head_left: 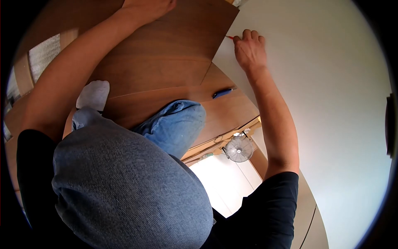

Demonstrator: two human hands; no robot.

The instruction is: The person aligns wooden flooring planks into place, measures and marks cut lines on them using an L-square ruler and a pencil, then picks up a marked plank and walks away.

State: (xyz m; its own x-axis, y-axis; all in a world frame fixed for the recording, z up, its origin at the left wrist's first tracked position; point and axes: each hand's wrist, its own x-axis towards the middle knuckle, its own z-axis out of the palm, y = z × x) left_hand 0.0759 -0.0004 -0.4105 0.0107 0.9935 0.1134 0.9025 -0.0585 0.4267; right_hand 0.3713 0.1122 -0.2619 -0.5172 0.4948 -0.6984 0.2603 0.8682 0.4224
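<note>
My right hand (251, 49) is closed on a thin red pencil-like tool (231, 37); only a short piece sticks out from the fingers. Its dark tip points at the edge of a loose brown wooden board (182, 33), against the pale wall surface. At the top of the view, my left hand (148, 9) is over that same board, its fingers mostly cut off by the frame. A dark blue-handled tool (222, 93), perhaps a utility knife, lies on the brown planks (224, 110) below the board.
My jeans-covered knees (128, 178) and socked foot (93, 95) are on the planks. A large pale curved-looking wall (323, 91) fills the right side. Beyond the plank edge stand a round fan (239, 149) and some tools (205, 157). At left, framing (24, 74) borders silvery material (44, 54).
</note>
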